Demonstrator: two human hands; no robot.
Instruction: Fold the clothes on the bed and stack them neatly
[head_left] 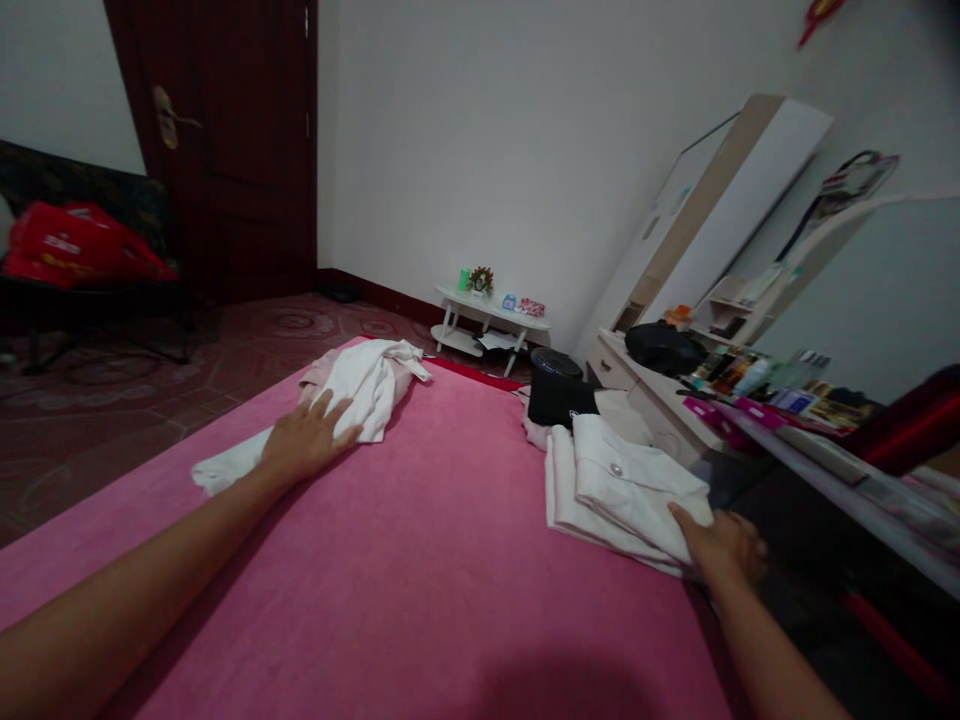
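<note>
My left hand lies with fingers spread on a loosely bunched white garment near the left edge of the pink-covered bed. Some pale pink cloth shows behind that garment. On the right, a pair of folded white trousers with a round metal button lies along the bed's edge. My right hand grips the trousers' near right corner, thumb on top and the other fingers curled at the side, partly hidden. Just behind the trousers is a folded black garment.
A dressing table with bottles and a mirror stands close on the right. A low white table holds small ornaments by the far wall. Red bags sit on a seat at left, near a dark wooden door.
</note>
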